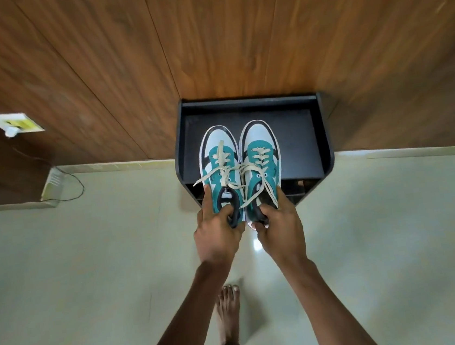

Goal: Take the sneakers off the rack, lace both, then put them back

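The sneakers sit side by side over the rack top, left hand and right hand each in a closed grip on a heel, and the loose laces could snag or tangle when lifted

The single head-worn camera looks steeply down and forward, close above the rack against the wall.
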